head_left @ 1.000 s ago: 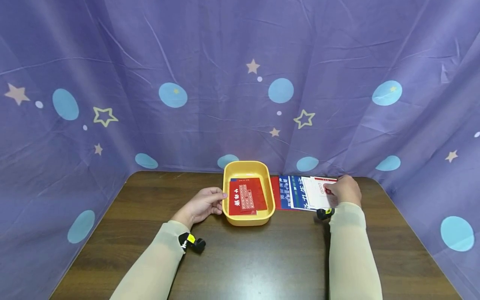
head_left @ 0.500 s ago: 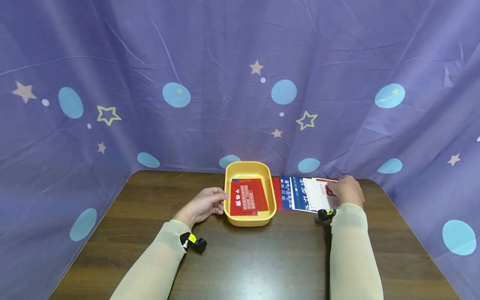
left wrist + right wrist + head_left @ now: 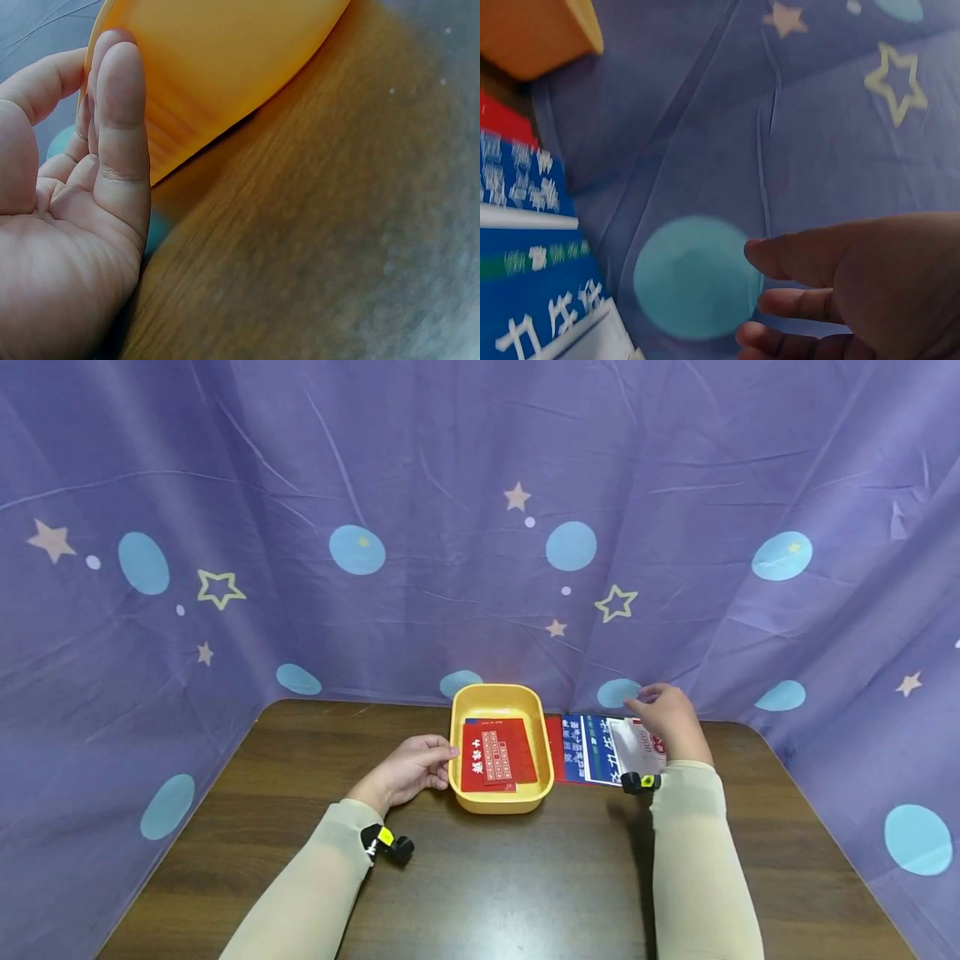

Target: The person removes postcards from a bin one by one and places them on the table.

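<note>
My left hand (image 3: 411, 768) pinches the left rim of a yellow plastic tray (image 3: 501, 805), thumb on top and fingers along the outer wall, as the left wrist view (image 3: 217, 67) also shows in part. Inside the tray lie red printed cards (image 3: 517, 747), with a blue edge peeking out behind them. To the tray's right, overlapping blue cards (image 3: 592, 747) with white lettering lie in a row, and a white card (image 3: 636, 750) with red print tops its right end. Above that end hovers my right hand (image 3: 673, 720), fingers loosely bent, nothing seen between them; it partly covers the white card.
A purple curtain (image 3: 450, 610) with stars and blue dots hangs right behind the table's back edge. The brown wooden table (image 3: 495, 885) stretches in front of the tray. A small black camera is strapped to each wrist.
My right hand has lifted off the white card's right end and shifted up and slightly left. My left hand keeps its grip on the tray, and the cards stay put.
</note>
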A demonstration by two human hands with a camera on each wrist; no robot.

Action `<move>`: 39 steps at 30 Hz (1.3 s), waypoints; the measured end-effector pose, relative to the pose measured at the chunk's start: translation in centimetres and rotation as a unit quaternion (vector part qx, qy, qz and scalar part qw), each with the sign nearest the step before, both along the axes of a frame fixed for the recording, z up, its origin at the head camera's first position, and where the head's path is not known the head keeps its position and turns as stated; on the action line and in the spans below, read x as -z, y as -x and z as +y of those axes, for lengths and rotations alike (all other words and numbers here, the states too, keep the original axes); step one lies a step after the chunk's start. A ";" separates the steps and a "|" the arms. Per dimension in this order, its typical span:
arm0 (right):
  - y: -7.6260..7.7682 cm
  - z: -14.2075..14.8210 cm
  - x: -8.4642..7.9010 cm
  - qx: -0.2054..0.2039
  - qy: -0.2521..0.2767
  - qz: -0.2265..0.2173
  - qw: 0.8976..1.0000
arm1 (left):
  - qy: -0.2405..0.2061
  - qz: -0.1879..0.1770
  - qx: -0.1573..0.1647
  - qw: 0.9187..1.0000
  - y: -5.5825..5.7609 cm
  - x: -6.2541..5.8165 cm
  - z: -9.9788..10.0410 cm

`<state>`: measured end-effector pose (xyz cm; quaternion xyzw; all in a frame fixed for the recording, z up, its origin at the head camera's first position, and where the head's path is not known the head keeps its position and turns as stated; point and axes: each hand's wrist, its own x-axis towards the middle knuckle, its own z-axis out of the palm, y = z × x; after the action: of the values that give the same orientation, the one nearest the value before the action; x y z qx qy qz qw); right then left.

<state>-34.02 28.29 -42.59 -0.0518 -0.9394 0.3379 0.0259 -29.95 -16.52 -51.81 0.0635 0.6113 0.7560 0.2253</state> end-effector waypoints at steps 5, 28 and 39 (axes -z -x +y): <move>-0.3 -2.1 -1.5 -0.026 0.014 0.014 0.999 | -0.001 0.005 0.001 1.000 0.0 0.0 0.0; -1.3 -14.3 -3.0 -0.170 0.023 0.026 0.985 | -0.002 0.003 -0.002 1.000 -0.1 0.0 0.3; 0.6 -19.4 -2.8 -0.191 -0.008 -0.042 0.981 | -0.004 0.009 -0.002 1.000 0.0 0.2 0.1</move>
<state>-34.63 8.89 -39.79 0.1146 -0.9349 0.3268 -0.0779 -29.92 -16.42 -52.02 0.0699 0.6103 0.7585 0.2176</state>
